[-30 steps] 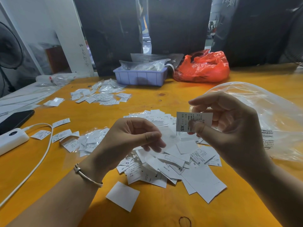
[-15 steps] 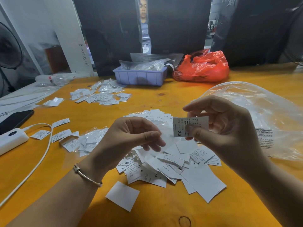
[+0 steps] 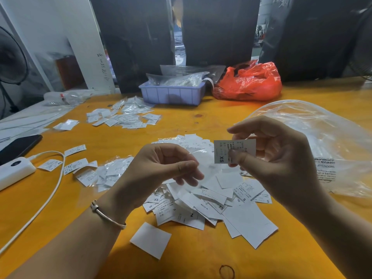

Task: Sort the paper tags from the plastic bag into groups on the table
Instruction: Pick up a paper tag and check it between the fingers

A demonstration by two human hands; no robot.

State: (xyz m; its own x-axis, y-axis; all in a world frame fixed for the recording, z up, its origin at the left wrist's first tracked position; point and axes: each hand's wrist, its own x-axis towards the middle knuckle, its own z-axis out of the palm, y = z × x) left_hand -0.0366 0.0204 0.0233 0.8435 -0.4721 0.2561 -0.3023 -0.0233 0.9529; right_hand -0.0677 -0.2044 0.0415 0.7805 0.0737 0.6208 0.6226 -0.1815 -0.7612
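Standing at the far edge of the table (image 3: 120, 137), a lilac tray (image 3: 173, 94) holds clear packets, and a red bag (image 3: 249, 81) lies just beside it on the right. On the right side of the table a big clear bag (image 3: 322, 137) lies open and puffed; what is inside I cannot tell.

The right hand (image 3: 281, 156) pinches one tag (image 3: 234, 151) between thumb and fingers, above the main pile (image 3: 211, 198). This tag is a small white rectangle with "XS" and rows of fine print, held on its side. The left hand (image 3: 161, 168) pinches a thin clear sleeve (image 3: 203, 162) with thumb and curled fingers, just left of the tag.

The main pile lies under both hands, with tags marked S and XS mixed. One blank square (image 3: 151, 239) lies apart, nearer to the person. A smaller group (image 3: 96, 172) lies to the left, some pieces in clear sleeves, and a farther group (image 3: 122, 116) lies near the tray.

At the left edge are a phone (image 3: 18, 147) and a white charger (image 3: 14, 174) with its cable (image 3: 50, 198). Bare wood shows between the groups and along the near edge.
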